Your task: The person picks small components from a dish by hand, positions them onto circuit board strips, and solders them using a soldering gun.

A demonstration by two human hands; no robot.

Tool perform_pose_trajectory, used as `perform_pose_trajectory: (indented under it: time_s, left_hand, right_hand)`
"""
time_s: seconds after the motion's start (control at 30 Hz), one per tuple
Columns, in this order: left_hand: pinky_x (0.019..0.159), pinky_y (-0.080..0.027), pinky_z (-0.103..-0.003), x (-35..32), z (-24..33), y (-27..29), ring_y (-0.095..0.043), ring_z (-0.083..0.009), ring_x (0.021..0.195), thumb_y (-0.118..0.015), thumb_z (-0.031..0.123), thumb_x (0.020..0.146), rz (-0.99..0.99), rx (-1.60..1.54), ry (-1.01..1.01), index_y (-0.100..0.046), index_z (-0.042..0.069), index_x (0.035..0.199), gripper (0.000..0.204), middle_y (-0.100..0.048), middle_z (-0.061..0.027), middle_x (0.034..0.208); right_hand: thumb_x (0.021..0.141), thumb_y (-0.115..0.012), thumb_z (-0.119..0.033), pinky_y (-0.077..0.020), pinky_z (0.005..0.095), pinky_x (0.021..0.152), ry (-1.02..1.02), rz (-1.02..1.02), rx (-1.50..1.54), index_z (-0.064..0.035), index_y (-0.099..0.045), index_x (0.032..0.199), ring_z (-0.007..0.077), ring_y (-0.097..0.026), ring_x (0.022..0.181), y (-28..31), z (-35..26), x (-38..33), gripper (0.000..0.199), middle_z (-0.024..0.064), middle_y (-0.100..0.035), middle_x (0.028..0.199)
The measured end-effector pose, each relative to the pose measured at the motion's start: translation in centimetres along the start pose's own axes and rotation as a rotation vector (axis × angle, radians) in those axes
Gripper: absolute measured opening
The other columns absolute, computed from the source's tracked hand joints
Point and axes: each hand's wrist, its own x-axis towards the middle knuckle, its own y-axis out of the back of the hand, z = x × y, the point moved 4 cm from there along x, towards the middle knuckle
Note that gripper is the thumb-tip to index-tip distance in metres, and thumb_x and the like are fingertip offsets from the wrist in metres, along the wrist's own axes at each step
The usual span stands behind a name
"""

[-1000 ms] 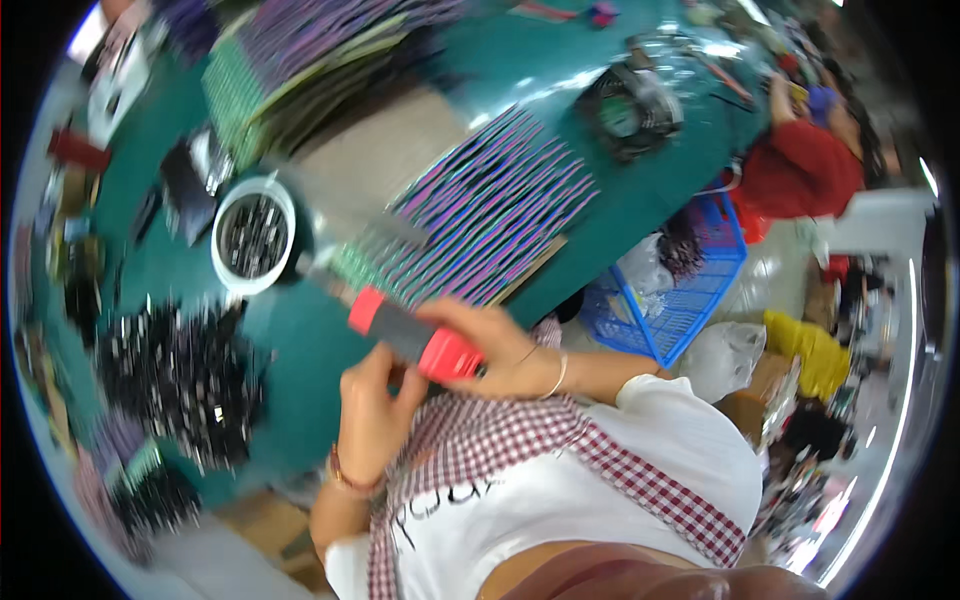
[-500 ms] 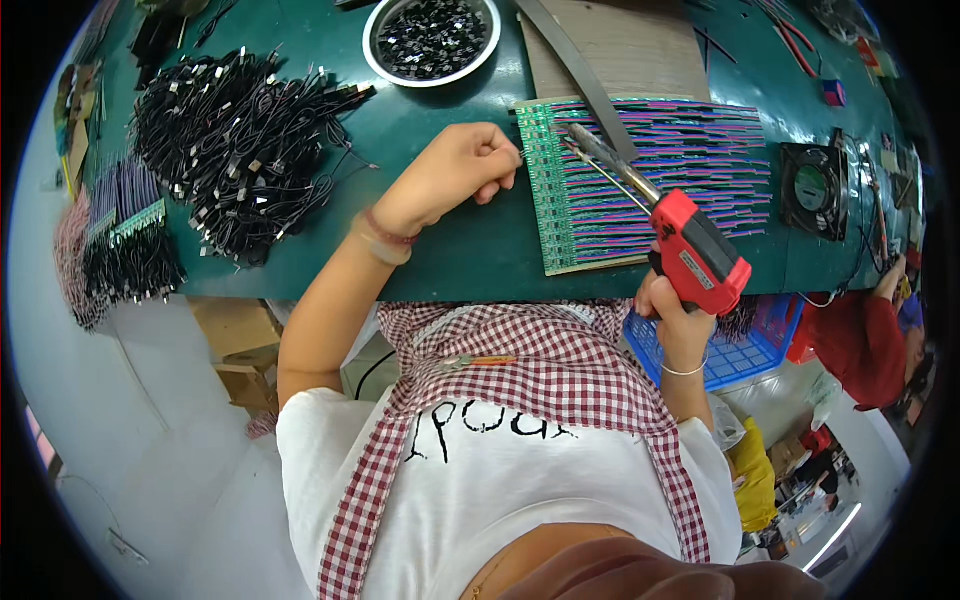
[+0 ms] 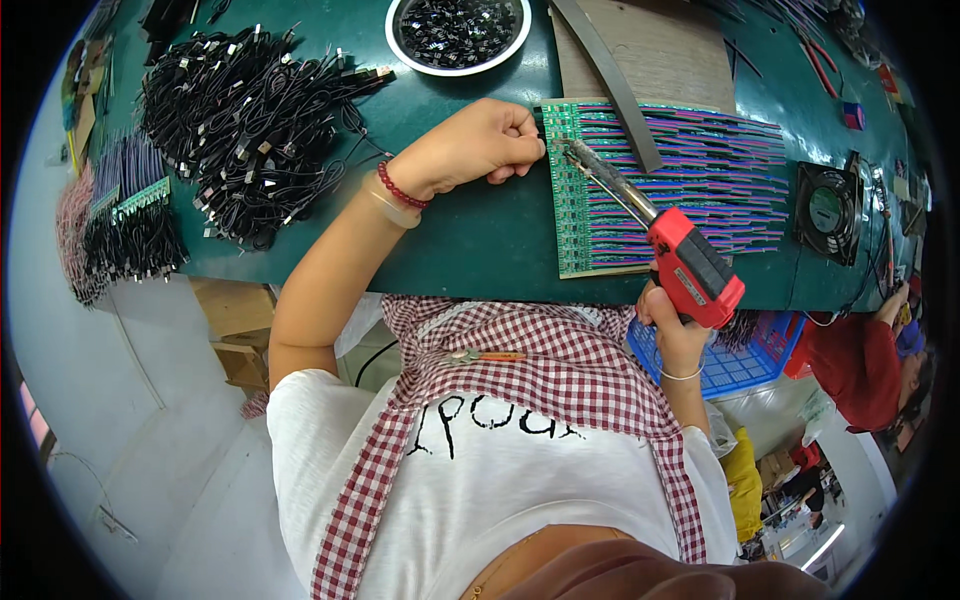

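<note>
My right hand (image 3: 672, 330) grips a red soldering gun (image 3: 692, 268) whose metal tip (image 3: 575, 152) points at the near left corner of a green circuit panel (image 3: 575, 215) strung with rows of purple wires (image 3: 700, 170). My left hand (image 3: 480, 140) is curled into a loose fist at the panel's left edge, pinching something small that I cannot make out. Both rest over a dark green table (image 3: 470, 250).
A white bowl of small black parts (image 3: 458, 30) sits beyond my left hand. A heap of black cables (image 3: 250, 130) lies at the left, bundled wires (image 3: 110, 220) further left. A small black fan (image 3: 828, 210), a brown board (image 3: 660, 50), a blue basket (image 3: 745, 350) and a person in red (image 3: 860, 360) are on the right.
The view has swung down and steadied over the table. My left hand moved right to the panel's corner, and the soldering gun's tip came down onto that corner.
</note>
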Motion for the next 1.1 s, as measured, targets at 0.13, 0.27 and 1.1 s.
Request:
perform_pose_trajectory:
  time_s: [0.13, 0.27, 1.1]
  left_hand:
    - [0.042, -0.032, -0.018, 0.0, 0.1, 0.1, -0.041, -0.0033, 0.045, -0.058, 0.01, 0.083, -0.001, 0.003, 0.007, -0.049, 0.003, 0.074, 0.014, -0.053, -0.0012, 0.062]
    - [0.042, -0.032, -0.018, 0.3, -0.1, 0.3, -0.041, -0.0038, 0.045, -0.058, 0.01, 0.082, -0.022, -0.004, 0.007, -0.049, 0.004, 0.073, 0.014, -0.053, -0.0012, 0.061]
    - [0.041, -0.031, -0.019, 0.2, 0.2, 0.0, -0.04, -0.0047, 0.046, -0.058, 0.009, 0.081, 0.017, 0.042, 0.0, -0.049, 0.004, 0.069, 0.016, -0.05, -0.0008, 0.06]
  right_hand:
    - [0.082, -0.057, -0.002, -0.0382, 0.0254, 0.046, 0.028, -0.009, -0.064, 0.0075, -0.048, 0.107, 0.0131, -0.045, 0.049, 0.0, -0.1, -0.1, 0.028, 0.007, -0.049, 0.06]
    - [0.082, -0.058, -0.002, -0.0384, 0.0257, 0.046, 0.006, 0.026, 0.006, 0.0064, -0.049, 0.103, 0.0131, -0.045, 0.048, -0.4, -0.6, 0.0, 0.024, 0.0069, -0.049, 0.06]
    - [0.082, -0.056, -0.002, -0.038, 0.0257, 0.046, -0.066, 0.022, 0.094, 0.0066, -0.048, 0.108, 0.0128, -0.044, 0.047, -1.0, -0.8, -0.9, 0.028, 0.0063, -0.049, 0.058]
